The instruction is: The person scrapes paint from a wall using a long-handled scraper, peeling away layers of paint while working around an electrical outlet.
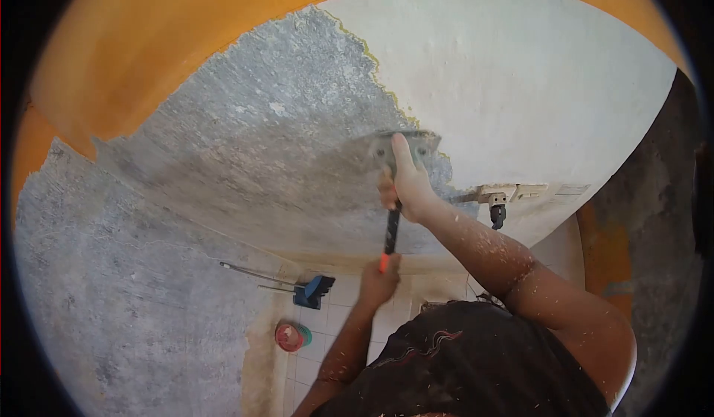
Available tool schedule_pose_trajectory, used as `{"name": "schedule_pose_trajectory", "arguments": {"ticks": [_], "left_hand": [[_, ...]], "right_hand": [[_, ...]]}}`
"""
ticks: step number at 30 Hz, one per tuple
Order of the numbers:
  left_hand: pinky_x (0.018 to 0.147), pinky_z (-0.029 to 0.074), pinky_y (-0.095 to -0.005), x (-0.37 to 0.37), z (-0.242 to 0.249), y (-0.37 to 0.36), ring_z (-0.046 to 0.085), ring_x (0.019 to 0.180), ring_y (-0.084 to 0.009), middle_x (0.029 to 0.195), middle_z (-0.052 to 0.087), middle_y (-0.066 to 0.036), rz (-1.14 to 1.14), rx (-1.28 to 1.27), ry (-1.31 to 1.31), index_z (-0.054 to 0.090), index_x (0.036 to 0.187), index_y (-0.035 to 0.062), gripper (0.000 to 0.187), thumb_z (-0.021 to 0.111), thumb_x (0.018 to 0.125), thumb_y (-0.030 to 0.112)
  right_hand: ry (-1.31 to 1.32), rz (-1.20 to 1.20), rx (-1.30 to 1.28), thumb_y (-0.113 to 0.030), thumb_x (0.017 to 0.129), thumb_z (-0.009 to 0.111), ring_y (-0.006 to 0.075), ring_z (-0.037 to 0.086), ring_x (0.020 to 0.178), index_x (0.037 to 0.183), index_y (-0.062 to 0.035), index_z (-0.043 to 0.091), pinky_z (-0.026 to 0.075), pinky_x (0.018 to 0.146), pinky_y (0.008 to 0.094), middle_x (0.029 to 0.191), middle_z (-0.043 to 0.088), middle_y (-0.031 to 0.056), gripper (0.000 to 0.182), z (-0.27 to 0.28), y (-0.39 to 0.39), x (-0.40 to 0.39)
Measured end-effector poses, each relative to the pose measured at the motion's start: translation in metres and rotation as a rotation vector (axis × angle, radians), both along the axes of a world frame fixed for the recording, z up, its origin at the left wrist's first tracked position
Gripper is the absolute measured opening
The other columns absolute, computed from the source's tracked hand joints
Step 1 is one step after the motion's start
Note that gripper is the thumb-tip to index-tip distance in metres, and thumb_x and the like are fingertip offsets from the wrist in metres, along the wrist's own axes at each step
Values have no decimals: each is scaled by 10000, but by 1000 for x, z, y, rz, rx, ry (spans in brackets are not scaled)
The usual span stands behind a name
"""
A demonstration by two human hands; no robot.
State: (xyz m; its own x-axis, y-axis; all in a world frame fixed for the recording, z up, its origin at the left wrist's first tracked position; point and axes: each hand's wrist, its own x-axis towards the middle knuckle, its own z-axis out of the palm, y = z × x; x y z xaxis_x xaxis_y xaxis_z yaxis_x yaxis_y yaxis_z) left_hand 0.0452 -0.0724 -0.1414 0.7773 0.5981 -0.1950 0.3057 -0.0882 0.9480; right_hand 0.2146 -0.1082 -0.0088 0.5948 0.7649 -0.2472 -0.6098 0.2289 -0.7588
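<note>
A long-handled scraper (391,232) with a black and orange handle has its wide blade against the wall (282,142). My right hand (413,185) is closed around the tool near its head, the thumb laid up along the head. Lower down, my left hand (381,281) is wrapped round the handle by its orange part. The blade sits at the ragged border between bare grey plaster and white paint (513,75); its edge is somewhat blurred. Pale flakes and dust cover my right hand and forearm.
A wall socket (500,195) with a black plug (497,215) is just right of the blade. Below left, a blue dustpan (312,292) and a reddish bucket (288,337) stand on the tiled floor (338,305). Orange paint (163,15) borders the wall above.
</note>
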Motion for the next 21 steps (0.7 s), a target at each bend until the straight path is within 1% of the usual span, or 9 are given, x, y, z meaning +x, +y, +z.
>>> {"name": "schedule_pose_trajectory", "arguments": {"ticks": [2,4,8,11,14,15,18,19,21], "left_hand": [[361,313,-221,-2,8,11,397,392,-53,496,405,54,-41,24,-8,442,605,132,363,494,903,333],[443,379,-276,-3,-7,8,474,459,-101,503,493,-6,11,-84,42,519,571,29,491,544,859,427],[362,330,-228,-6,-24,-34,407,391,-61,505,394,65,25,-532,89,457,667,141,308,486,905,335],[353,298,-221,1,-4,-7,387,393,-53,499,372,55,37,-234,4,430,630,144,345,477,914,336],[346,288,-222,1,34,16,377,386,-55,493,371,47,-29,-196,-80,419,610,144,367,471,918,337],[378,320,-247,2,38,13,404,394,-65,478,427,28,14,-223,-84,439,567,104,441,531,880,401],[336,279,-232,1,-4,-12,363,350,-74,462,354,36,53,-329,-52,399,567,135,418,472,914,356],[374,331,-249,-4,-8,-19,418,384,-78,468,428,22,8,-361,10,449,553,109,457,533,872,425],[374,331,-250,-5,-13,-26,417,383,-80,468,427,21,31,-388,57,453,555,108,457,533,871,427]], "right_hand": [[48,-34,79,-641,820,432,131,314,360,601,-110,374,278,372,282,466,330,8,578,10,6,-1],[20,-16,105,-642,822,427,127,310,360,604,-110,372,276,373,279,469,333,6,578,-7,3,-1],[27,-5,-119,-636,828,421,140,313,348,570,-107,368,288,363,287,452,332,12,590,-25,-6,-8],[-70,14,13,-631,832,419,122,307,351,605,-106,375,286,360,282,466,332,5,574,-1,5,-1],[-67,2,100,-627,833,424,121,307,352,619,-102,384,286,360,283,474,337,6,568,32,12,-3],[-14,19,114,-624,833,427,127,315,351,616,-102,383,288,358,288,474,341,9,567,31,13,-2],[-91,-11,-1,-629,827,433,130,320,352,619,-106,382,288,357,287,474,339,11,565,-1,8,-4],[-45,26,-70,-623,832,430,134,317,350,621,-106,386,289,353,292,474,336,13,560,-15,3,-6],[-40,41,-102,-622,832,429,138,319,348,612,-104,388,291,351,296,470,337,16,565,-24,0,-3]]}}
